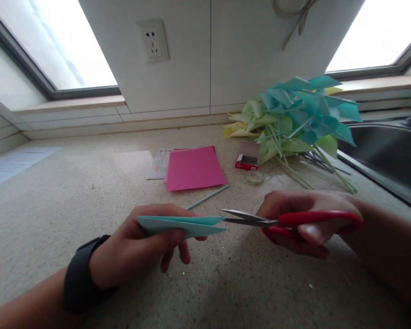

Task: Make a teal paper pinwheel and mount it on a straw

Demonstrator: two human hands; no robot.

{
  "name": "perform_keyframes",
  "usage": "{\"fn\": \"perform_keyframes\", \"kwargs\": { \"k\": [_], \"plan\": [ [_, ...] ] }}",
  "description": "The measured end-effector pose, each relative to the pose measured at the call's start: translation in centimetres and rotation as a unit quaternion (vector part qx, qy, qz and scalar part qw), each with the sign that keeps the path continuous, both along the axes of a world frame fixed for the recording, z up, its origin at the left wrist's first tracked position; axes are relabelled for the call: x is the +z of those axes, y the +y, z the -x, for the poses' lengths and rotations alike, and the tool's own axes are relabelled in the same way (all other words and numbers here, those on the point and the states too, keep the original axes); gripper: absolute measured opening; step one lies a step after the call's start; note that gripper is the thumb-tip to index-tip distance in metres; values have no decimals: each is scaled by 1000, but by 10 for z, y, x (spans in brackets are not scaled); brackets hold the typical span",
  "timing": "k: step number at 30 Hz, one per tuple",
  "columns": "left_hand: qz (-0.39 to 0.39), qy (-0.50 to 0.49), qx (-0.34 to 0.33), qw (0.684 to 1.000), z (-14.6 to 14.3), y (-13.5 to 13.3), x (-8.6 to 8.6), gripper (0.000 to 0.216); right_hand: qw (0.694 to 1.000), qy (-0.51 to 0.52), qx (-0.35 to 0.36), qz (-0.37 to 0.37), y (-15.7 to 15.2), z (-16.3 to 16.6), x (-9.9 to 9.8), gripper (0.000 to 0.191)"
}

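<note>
My left hand pinches a folded light-blue paper, held flat and edge-on above the counter. A dark watch sits on that wrist. My right hand grips red-handled scissors. Their metal blades are slightly parted and point left, with the tips at the right edge of the blue paper. A thin blue straw lies on the counter just behind the paper.
On the speckled counter lie pink paper sheets, a small red box, a rubber band, and a pile of blue and green paper pinwheels on sticks. A metal sink is at the right. A wall socket is behind.
</note>
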State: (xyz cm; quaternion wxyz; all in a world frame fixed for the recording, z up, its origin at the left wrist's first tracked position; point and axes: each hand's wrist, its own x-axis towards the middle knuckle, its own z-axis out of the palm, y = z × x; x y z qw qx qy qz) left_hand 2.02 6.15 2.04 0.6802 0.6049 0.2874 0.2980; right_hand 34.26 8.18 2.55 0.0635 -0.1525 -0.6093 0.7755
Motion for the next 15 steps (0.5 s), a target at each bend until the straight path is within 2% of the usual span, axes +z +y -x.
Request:
{"fn": "perform_keyframes", "kwargs": {
  "k": [6,15],
  "plan": [
    [9,-10,-2,1000,1,0,-7,17,999,-30,13,-12,-1,2,0,52],
    [-50,37,-23,998,1,-2,-3,20,997,-71,16,1,-5,9,1,55]
  ]
}}
